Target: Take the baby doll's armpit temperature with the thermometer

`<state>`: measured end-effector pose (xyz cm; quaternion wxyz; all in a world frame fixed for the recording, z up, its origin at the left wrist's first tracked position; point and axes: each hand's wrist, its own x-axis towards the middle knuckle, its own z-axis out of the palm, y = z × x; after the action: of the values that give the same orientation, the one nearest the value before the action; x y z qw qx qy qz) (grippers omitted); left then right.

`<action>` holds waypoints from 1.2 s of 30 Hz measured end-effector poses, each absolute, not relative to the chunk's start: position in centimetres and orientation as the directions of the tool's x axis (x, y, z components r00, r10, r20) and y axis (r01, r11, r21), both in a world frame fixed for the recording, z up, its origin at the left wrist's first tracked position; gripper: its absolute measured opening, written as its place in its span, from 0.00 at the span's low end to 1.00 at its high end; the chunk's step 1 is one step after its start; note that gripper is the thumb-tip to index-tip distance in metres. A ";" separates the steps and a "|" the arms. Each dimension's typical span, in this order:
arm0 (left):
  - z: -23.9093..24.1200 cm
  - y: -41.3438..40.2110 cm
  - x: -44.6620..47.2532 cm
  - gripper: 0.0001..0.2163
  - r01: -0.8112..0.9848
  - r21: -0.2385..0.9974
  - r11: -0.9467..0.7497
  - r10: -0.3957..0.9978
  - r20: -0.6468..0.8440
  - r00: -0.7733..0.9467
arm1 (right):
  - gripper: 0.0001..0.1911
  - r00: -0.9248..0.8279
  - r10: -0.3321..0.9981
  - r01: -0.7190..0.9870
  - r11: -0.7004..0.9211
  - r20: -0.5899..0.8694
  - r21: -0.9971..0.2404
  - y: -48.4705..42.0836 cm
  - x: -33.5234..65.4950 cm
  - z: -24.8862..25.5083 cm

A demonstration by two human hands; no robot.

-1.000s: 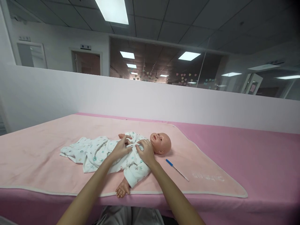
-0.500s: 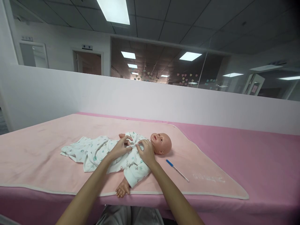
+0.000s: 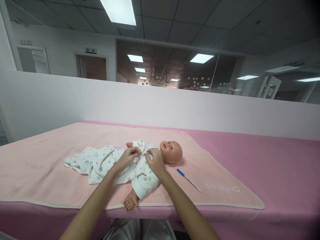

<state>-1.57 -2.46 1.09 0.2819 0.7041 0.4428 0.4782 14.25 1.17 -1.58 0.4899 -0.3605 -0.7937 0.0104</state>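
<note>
A baby doll lies on its back, head to the right and mouth open. It wears a white romper with small coloured prints, whose lower end lies flattened to the left. My left hand is closed at the front of the chest, its fingertips pinching the cloth. Close beside it, nearer the doll's neck, my right hand pinches the romper's front edge between thumb and fingers. A small round snap shows on the cloth between the hands. My fingers hide part of the opening.
A thermometer-like stick with a blue end lies right of the doll. Beneath both is a peach blanket with pale edging, spread over a pink table cover. A low white partition stands behind.
My left hand's fingers have drawn closer together and shifted slightly, exposing the small snap between the hands. My right hand stays at the upper chest. The view has tilted slightly.
</note>
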 end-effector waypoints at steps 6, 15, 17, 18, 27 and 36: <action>0.8 -2.3 -1.5 0.09 0.485 0.717 -0.501 0.853 0.505 0.134 | 0.06 -0.250 0.584 0.567 0.735 0.772 -0.372 1.2 14.3 -1.6; 0.4 -2.2 -1.5 0.08 0.668 0.569 -0.480 0.832 0.537 0.141 | 0.08 -0.267 0.586 0.575 0.734 0.765 -0.362 1.1 14.2 -1.5; 0.5 -2.4 -1.5 0.08 0.677 0.551 -0.487 0.827 0.541 0.155 | 0.08 -0.267 0.587 0.574 0.734 0.764 -0.363 1.2 14.2 -1.5; 0.5 -2.6 -1.5 0.08 0.674 0.547 -0.497 0.822 0.545 0.164 | 0.08 -0.268 0.586 0.573 0.735 0.765 -0.363 1.2 14.2 -1.5; 0.5 -5.6 -4.4 0.15 0.647 0.612 -0.454 0.863 0.484 0.146 | 0.09 -0.423 0.462 0.514 0.831 0.780 -0.213 -0.4 13.6 -0.1; -0.3 -6.4 -4.1 0.09 0.852 0.350 -0.388 0.767 0.635 0.089 | 0.02 -0.569 0.430 0.450 0.876 0.701 -0.172 -0.8 10.6 0.0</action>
<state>-4.10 -6.38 -0.30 -0.0543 0.7358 0.5503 0.3909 10.59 -0.80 0.05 0.3923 -0.2483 -0.8856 -0.0127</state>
